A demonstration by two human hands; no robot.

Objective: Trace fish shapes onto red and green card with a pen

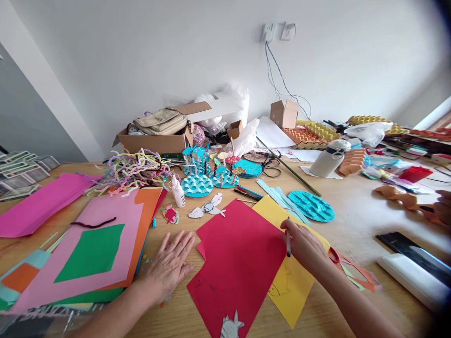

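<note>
My left hand (170,266) lies flat on the wooden table (355,220) with fingers spread, just left of a red paper sheet (236,265). My right hand (305,244) is closed round a pen (288,239), tip down at the red sheet's right edge. Under the red sheet lies a yellow sheet (292,286) with a faint drawn outline. A small grey paper cut-out (230,326) sits at the red sheet's near end.
Stacked pink, green and orange sheets (91,249) lie at left. Behind stand a glue bottle (178,192), paper fish (207,209), teal wave discs (312,205), pipe cleaners (136,169) and a cardboard box (158,138). Another person's hand (442,209) is at far right, near a black phone (405,246).
</note>
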